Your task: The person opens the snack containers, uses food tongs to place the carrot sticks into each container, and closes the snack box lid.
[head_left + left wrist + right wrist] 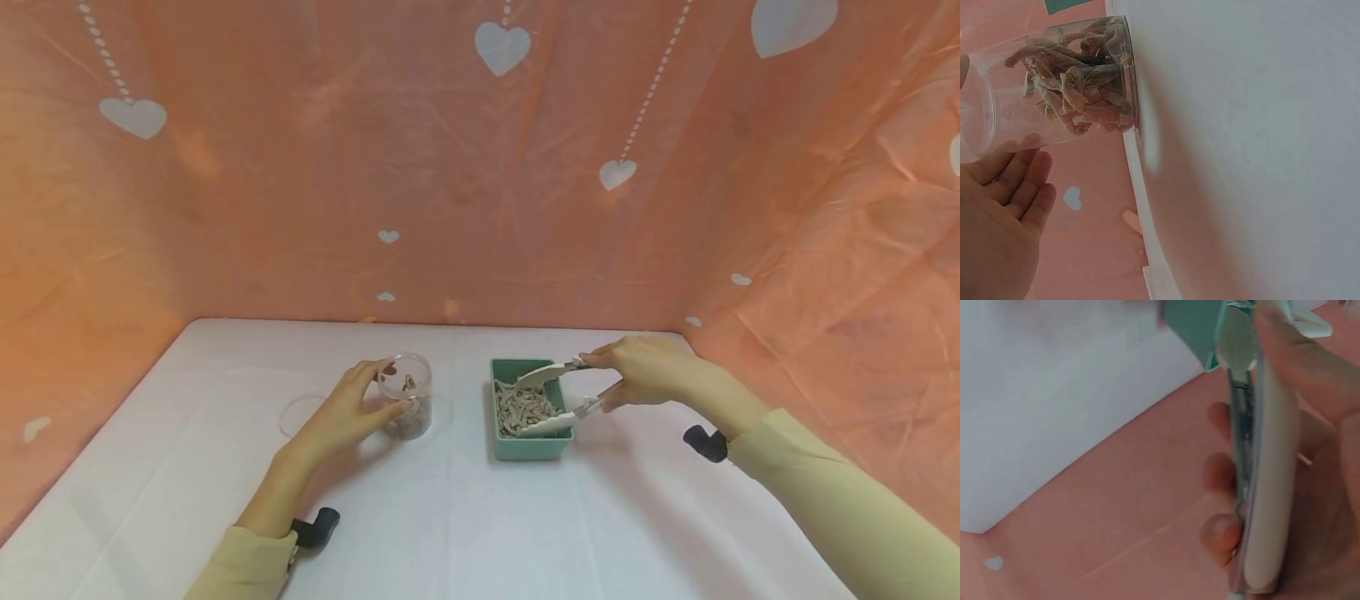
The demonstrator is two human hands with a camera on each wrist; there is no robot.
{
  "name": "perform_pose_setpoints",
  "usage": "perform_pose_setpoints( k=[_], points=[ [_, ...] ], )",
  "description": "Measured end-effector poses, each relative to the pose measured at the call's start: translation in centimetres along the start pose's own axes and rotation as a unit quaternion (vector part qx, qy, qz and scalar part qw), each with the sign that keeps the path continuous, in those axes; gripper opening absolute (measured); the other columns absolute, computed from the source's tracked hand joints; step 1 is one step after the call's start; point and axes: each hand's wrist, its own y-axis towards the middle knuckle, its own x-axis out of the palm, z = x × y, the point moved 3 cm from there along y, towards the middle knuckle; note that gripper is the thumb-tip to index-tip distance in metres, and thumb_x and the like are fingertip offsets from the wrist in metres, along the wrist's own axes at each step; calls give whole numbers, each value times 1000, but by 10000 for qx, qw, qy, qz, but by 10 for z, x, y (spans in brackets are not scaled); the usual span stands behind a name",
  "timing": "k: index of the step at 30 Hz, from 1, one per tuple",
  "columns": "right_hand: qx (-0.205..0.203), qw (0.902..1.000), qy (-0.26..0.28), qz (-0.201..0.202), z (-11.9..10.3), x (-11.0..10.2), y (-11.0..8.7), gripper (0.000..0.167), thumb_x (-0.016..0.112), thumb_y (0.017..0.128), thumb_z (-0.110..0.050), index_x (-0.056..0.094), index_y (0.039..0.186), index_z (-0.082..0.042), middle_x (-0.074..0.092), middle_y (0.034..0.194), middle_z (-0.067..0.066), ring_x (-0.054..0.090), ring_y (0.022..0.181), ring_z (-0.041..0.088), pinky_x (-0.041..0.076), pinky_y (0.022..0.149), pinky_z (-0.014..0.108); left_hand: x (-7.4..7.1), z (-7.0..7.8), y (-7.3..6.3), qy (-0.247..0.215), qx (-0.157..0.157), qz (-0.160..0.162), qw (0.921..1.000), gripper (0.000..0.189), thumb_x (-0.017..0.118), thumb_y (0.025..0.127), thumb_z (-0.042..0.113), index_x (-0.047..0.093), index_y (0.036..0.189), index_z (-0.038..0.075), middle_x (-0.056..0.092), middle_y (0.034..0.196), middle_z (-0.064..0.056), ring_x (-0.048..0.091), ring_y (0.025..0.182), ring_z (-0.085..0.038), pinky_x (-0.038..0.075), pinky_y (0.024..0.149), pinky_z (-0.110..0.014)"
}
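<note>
My left hand (347, 417) holds a clear plastic jar (417, 385) upright on the table, thumb on the near side and fingers on the far side. Brownish-grey dried strips (1075, 84) fill its lower part. To the right, a green rectangular container (532, 451) holds a heap of similar strips (517, 406). In my right hand (647, 371) is a pair of tongs (553, 423), white-tipped, with the two arms spread apart. Its tips reach inside the green container, at the strips. The right wrist view shows fingers wrapped round the tongs' pale handle (1272, 487).
A clear round lid-like disc (288, 421) lies on the table, left of the jar and partly behind the left arm. White cloth (450, 525) covers the tabletop. An orange curtain (450, 167) with white hearts hangs round the back and sides.
</note>
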Motion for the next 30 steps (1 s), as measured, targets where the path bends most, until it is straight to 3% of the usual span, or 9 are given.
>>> perform_pose_setpoints(
  k=[12,17,24,30],
  points=[
    [-209,9996,-77,181,0,2,0,61,91,78,-37,74,132,-16,77,116,5,72,83,17,58,71,38,-1,1,0,9,20,-7,10000,75,75,97,37,43,154,1,52,146,-17,41,143,-40,34,116,-66],
    [-377,9990,38,240,-2,4,1,56,92,78,-33,76,128,-16,79,107,3,68,76,13,56,65,35,-1,1,1,23,45,10,10000,75,75,97,36,43,154,0,53,145,-17,41,143,-41,33,117,-65],
    [-581,9971,-236,430,-4,5,2,49,92,77,-34,77,122,-21,78,92,-6,61,66,8,52,56,33,-2,2,0,43,126,77,9999,74,75,97,36,44,153,-1,54,143,-18,43,141,-41,34,116,-65],
    [-664,9950,-384,638,-5,7,-1,46,93,77,-31,78,120,-22,77,88,-8,57,61,6,48,52,29,-2,3,0,43,185,103,9998,72,75,97,33,45,152,-1,55,142,-18,43,140,-41,34,116,-65]
  ],
)
